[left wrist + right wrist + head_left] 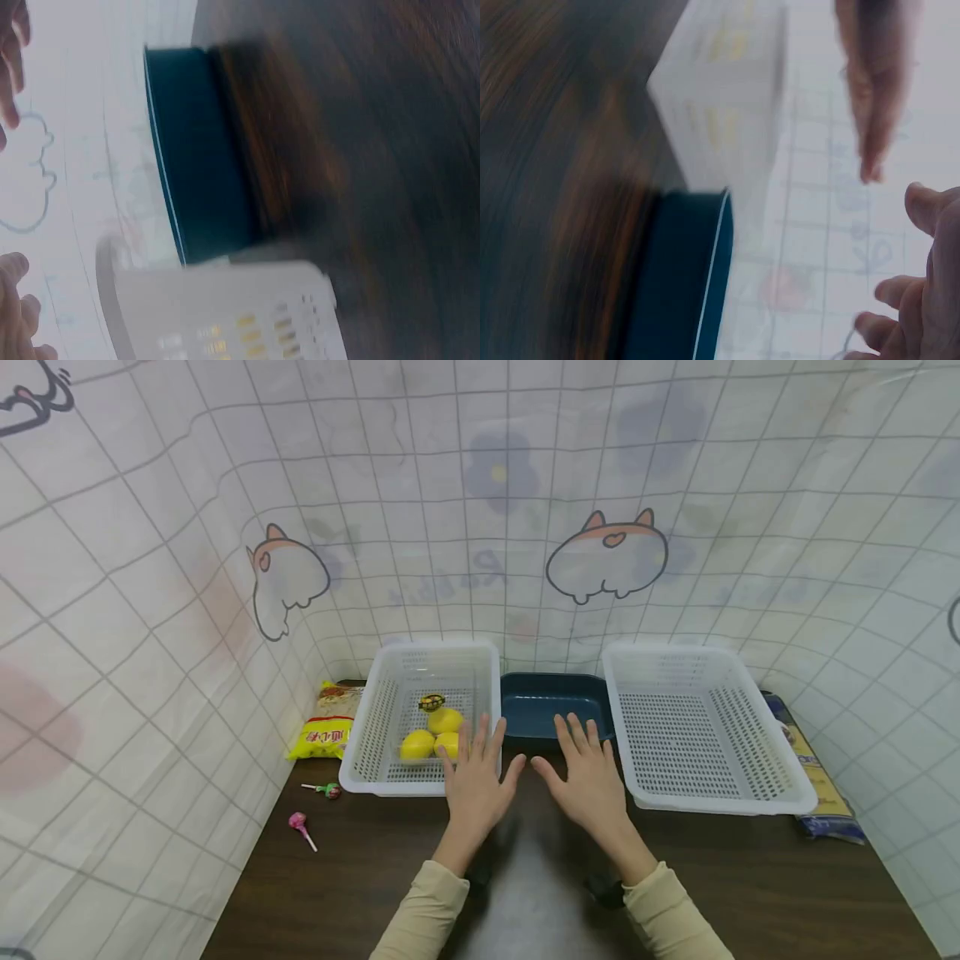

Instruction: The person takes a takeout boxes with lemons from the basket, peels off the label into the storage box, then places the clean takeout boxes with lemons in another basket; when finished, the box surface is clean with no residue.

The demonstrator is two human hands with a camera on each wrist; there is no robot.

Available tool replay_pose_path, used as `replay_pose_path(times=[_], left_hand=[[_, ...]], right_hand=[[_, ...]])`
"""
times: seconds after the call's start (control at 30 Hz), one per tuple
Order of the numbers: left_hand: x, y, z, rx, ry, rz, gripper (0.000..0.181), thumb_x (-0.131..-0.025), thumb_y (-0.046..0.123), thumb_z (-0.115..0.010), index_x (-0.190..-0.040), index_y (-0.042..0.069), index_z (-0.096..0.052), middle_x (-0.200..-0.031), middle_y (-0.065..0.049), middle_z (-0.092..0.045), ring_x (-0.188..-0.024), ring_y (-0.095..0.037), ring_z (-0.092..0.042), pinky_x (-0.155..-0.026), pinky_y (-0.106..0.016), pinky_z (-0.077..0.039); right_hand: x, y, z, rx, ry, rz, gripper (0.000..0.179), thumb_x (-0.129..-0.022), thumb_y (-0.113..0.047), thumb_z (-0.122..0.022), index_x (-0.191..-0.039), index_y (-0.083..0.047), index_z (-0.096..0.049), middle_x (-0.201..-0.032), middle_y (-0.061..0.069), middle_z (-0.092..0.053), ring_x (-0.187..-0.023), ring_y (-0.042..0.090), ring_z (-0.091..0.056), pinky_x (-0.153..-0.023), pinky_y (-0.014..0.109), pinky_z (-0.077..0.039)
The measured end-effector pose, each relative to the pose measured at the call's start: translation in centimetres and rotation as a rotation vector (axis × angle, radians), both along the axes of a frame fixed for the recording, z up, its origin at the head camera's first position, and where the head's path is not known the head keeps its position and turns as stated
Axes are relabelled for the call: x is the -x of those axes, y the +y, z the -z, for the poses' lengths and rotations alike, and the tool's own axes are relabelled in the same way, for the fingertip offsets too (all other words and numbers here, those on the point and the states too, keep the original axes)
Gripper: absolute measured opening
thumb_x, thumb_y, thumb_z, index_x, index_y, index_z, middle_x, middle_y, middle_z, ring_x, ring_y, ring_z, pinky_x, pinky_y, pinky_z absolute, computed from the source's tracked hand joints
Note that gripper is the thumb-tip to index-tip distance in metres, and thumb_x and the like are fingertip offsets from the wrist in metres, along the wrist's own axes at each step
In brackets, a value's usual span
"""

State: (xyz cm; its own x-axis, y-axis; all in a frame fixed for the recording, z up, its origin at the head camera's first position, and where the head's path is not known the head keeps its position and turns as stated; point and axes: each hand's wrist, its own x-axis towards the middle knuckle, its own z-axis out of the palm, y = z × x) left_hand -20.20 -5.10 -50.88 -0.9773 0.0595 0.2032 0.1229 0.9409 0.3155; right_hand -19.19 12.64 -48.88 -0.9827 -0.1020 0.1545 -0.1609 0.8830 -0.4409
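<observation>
In the head view both hands are spread above the table with nothing in them. My left hand (478,785) is over the front right corner of the left white basket (363,781), its fingers straight. My right hand (592,781) is held in front of the dark blue dish (551,681), fingers extended toward it. Inside the left basket, yellow lemons (417,745) lie in a clear plastic container with a black and yellow label (431,702); the left fingers partly cover one lemon. The wrist views show the dish (199,150) between the hands and the tabletop, somewhat blurred.
A second white basket (667,735) stands right of the dish. Beside it lies a yellow and blue packet (825,785). At far left are a yellow snack bag (324,735), a green-wrapped lollipop (330,791) and a pink lollipop (298,822). Patterned cloth encloses the dark table (360,868).
</observation>
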Motion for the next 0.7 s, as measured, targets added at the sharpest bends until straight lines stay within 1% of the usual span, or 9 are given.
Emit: replay_pose_path(times=[0.13,0.23,0.3,0.37,0.43,0.53,0.6,0.7], left_hand=[[0.7,-1.6,-0.1,-0.025,0.0,-0.035,0.069,-0.099,0.067,-0.033,-0.159,0.036,-0.019,-0.169,0.005,-0.014,-0.159,-0.028,-0.005,-0.121,-0.068,-0.013],[1.4,-3.1,-0.2,-0.035,-0.022,-0.048,0.07,-0.099,0.065,-0.033,-0.159,0.034,-0.019,-0.169,0.003,-0.014,-0.159,-0.03,-0.007,-0.121,-0.067,-0.016],[1.8,-4.2,-0.3,-0.053,-0.039,-0.048,0.069,-0.1,0.063,-0.035,-0.16,0.031,-0.02,-0.169,0.001,-0.016,-0.158,-0.032,-0.009,-0.121,-0.067,-0.017],[2.3,-5.3,-0.4,-0.089,-0.057,-0.041,0.07,-0.1,0.061,-0.037,-0.16,0.028,-0.021,-0.169,-0.002,-0.018,-0.158,-0.034,-0.011,-0.12,-0.067,-0.018],[2.9,-6.3,-0.5,-0.13,-0.063,-0.036,0.069,-0.101,0.058,-0.039,-0.159,0.025,-0.024,-0.168,-0.005,-0.022,-0.157,-0.037,-0.014,-0.119,-0.068,-0.019],[3.7,-7.7,-0.4,-0.175,-0.068,-0.031,0.068,-0.102,0.055,-0.041,-0.159,0.021,-0.025,-0.167,-0.009,-0.024,-0.154,-0.043,-0.018,-0.118,-0.069,-0.021],[4.3,-8.6,-0.3,-0.188,-0.069,-0.032,0.068,-0.102,0.052,-0.041,-0.159,0.019,-0.025,-0.166,-0.012,-0.025,-0.153,-0.046,-0.02,-0.117,-0.069,-0.022],[5.0,-9.7,-0.2,-0.202,-0.086,-0.044,0.068,-0.103,0.05,-0.042,-0.159,0.016,-0.025,-0.165,-0.015,-0.025,-0.152,-0.047,-0.02,-0.119,-0.065,-0.022]], right_hand=[[-0.1,-1.1,-0.4,0.129,-0.078,-0.067,0.083,-0.096,-0.066,-0.043,-0.161,-0.021,-0.017,-0.166,0.011,-0.025,-0.155,0.037,-0.018,-0.123,0.063,-0.017],[-0.1,-2.1,-0.6,0.186,-0.11,-0.085,0.083,-0.095,-0.067,-0.045,-0.16,-0.021,-0.021,-0.164,0.01,-0.031,-0.153,0.035,-0.028,-0.122,0.06,-0.023],[-0.1,-2.7,-0.7,0.211,-0.112,-0.087,0.082,-0.095,-0.066,-0.047,-0.159,-0.021,-0.024,-0.161,0.01,-0.036,-0.149,0.035,-0.036,-0.119,0.059,-0.03],[-0.1,-3.3,-0.7,0.24,-0.109,-0.091,0.081,-0.095,-0.064,-0.05,-0.158,-0.019,-0.028,-0.159,0.011,-0.04,-0.143,0.035,-0.045,-0.114,0.057,-0.038],[0.1,-3.9,-0.7,0.278,-0.097,-0.106,0.078,-0.095,-0.06,-0.054,-0.157,-0.017,-0.032,-0.155,0.012,-0.046,-0.139,0.035,-0.051,-0.109,0.057,-0.044],[0.4,-4.8,-0.6,0.347,-0.091,-0.136,0.074,-0.096,-0.052,-0.059,-0.155,-0.015,-0.036,-0.15,0.014,-0.051,-0.135,0.034,-0.054,-0.107,0.055,-0.046],[0.6,-5.3,-0.4,0.381,-0.09,-0.16,0.072,-0.096,-0.048,-0.061,-0.154,-0.013,-0.037,-0.148,0.015,-0.054,-0.134,0.033,-0.056,-0.106,0.055,-0.047],[0.9,-6.0,-0.2,0.425,-0.118,-0.179,0.07,-0.096,-0.044,-0.062,-0.153,-0.013,-0.038,-0.146,0.016,-0.055,-0.13,0.034,-0.059,-0.104,0.054,-0.049]])
